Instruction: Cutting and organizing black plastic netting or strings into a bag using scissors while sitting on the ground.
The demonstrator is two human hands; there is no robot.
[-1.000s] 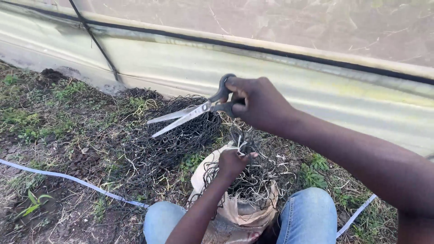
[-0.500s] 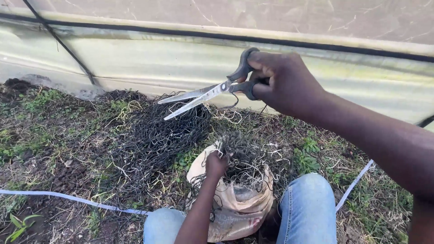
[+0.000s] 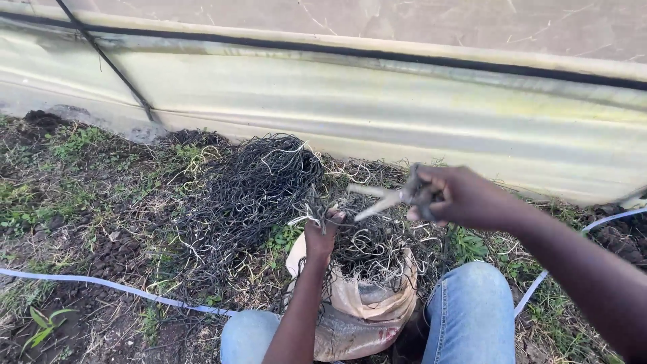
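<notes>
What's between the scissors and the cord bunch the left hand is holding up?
Nothing visible. The scissors in the right hand point blades-open at the dark cord bunch gripped by the left hand, with only open air between them above the sack.

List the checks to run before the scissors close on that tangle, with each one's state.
1. Right hand grips the scissors: ok.
2. Blades parted: ok, though blurred.
3. Left hand holds a strand of the dark twine: ok.
4. Left fingers away from the blades: cannot tell, they look close.
5. Sack sits between the knees under the twine: ok.
6. Cut twine pile lies apart on the ground: ok.
</notes>
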